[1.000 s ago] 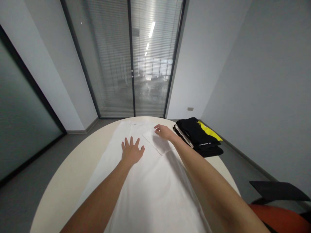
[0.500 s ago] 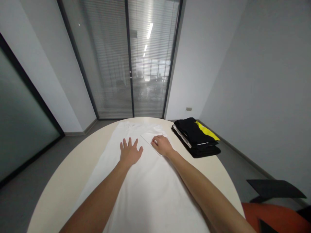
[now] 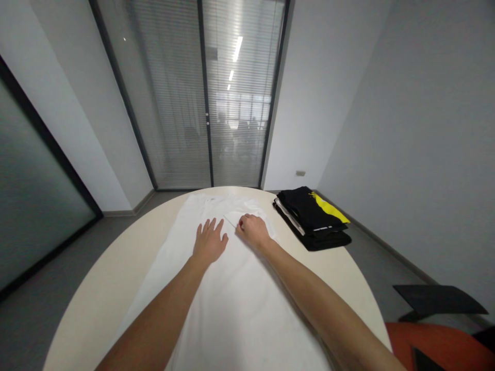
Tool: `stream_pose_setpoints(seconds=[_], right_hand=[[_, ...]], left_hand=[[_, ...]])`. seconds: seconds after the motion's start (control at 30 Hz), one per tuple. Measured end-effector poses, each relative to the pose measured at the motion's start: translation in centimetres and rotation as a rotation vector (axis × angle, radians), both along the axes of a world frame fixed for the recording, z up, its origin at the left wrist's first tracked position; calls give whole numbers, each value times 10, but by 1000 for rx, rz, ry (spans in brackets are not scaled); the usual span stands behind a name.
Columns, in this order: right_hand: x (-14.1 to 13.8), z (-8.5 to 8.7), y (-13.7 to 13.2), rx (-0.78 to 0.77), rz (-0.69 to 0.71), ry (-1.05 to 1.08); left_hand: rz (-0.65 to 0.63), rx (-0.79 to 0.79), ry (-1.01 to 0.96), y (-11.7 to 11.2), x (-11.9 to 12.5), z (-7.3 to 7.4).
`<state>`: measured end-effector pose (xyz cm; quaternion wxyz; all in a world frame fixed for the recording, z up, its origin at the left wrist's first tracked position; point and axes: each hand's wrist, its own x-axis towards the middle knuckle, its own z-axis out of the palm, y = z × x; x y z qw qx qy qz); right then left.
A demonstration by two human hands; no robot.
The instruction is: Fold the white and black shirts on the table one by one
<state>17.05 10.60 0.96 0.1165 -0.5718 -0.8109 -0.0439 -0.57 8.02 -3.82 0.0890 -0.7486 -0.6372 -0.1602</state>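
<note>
Pressing flat on the white shirt [image 3: 240, 299], the left hand [image 3: 209, 242] lies palm down with its fingers spread and straight. It holds nothing and only weighs the cloth down. Just at its three o'clock the right hand [image 3: 253, 230] rests on the folded-in sleeve [image 3: 234, 217], fingers curled toward the sleeve's edge. Whether they pinch the cloth or merely push on it cannot be told.

The shirt lies lengthwise along the middle of the table [image 3: 100, 288], collar end at twelve o'clock and hem toward the person. As I judge it, the fold comes out neatest if the left palm pins the body of the shirt while the right hand sets the sleeve edge straight along the shirt's side. Wrinkles are better stroked outward than bunched toward the collar.

The table is round and pale. A stack of dark folded clothes [image 3: 313, 219] with a yellow stripe sits at two o'clock from the hands, near the rim and apart from the shirt. Glass doors with blinds [image 3: 204, 103] stand at twelve o'clock between grey walls. An orange chair [image 3: 436, 345] shows at five o'clock.
</note>
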Motion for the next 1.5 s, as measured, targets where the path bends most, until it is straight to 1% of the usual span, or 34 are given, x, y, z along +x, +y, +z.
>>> stream_pose_setpoints(seconds=[0.13, 0.27, 0.4, 0.47, 0.57, 0.63, 0.7, 0.8, 0.9, 1.03, 1.2, 1.37, 1.43, 1.5], right_hand=[[1, -2, -2, 14, 24, 22], [1, -5, -2, -3, -21, -17], [0, -4, -1, 20, -28, 22], [2, -4, 1, 24, -31, 47], [10, -5, 9, 21, -69, 100], [18, -3, 19, 16, -132, 139], [28, 0, 32, 2, -216, 166], [43, 6, 56, -38, -321, 172], [56, 10, 80, -78, -374, 152], [67, 10, 110, -107, -366, 126], [72, 7, 141, -134, -278, 67], [68, 5, 159, -177, -200, -2], [64, 7, 164, -176, -205, -20], [61, 10, 170, -168, -247, -31]], left_hand=[[-75, 16, -25, 0, 1, 2], [-108, 19, -51, 1, 2, 5], [-140, 24, -88, 3, 4, 7], [-181, 4, -93, 4, 7, 7], [-273, -73, -69, 3, 10, 6], [-325, -126, -50, 1, 10, 7], [-352, -157, -37, 0, 11, 8], [-361, -161, -33, -2, 11, 10], [-367, -145, -45, -1, 11, 13], [-374, -128, -59, 1, 12, 14], [-378, -113, -82, 5, 13, 13], [-368, -116, -102, 7, 14, 12], [-363, -119, -108, 8, 14, 12], [-364, -122, -113, 8, 14, 13]])
